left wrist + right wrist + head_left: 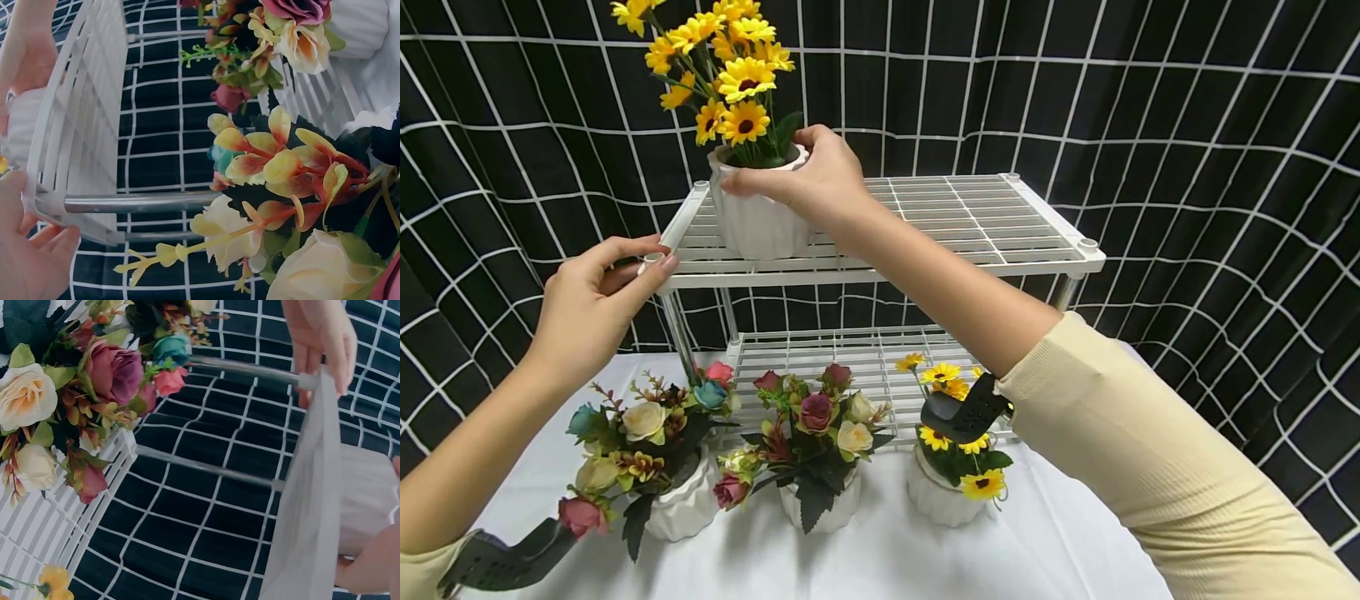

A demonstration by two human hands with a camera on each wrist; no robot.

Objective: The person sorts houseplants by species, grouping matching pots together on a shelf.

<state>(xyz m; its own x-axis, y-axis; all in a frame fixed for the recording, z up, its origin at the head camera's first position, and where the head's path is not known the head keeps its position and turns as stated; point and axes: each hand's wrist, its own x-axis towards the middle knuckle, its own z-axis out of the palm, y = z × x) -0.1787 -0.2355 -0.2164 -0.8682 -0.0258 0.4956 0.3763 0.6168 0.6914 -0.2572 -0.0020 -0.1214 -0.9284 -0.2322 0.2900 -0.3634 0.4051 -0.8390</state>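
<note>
In the head view my right hand (pixel 816 183) grips a white flower pot (pixel 763 221) by its rim, thumb in front and fingers behind. Yellow sunflowers (pixel 745 77) fill this pot, which stands at the left end of the upper shelf (pixel 955 225) of a white wire rack. My left hand (pixel 598 287) pinches the rack's front left corner (pixel 653 260) between thumb and fingers. In the left wrist view that hand (pixel 37 250) is at the shelf corner, beside a metal post (pixel 137 202). The right wrist view shows the pot (pixel 372 494) against the shelf.
Below, a potted bouquet of mixed roses (pixel 643 421), another rose pot (pixel 823 500) and a small sunflower pot (pixel 946 498) stand in front of the lower shelf (pixel 880 358). White cloth (pixel 1060 542) covers the table. Black cloth with a white grid (pixel 1210 142) hangs behind.
</note>
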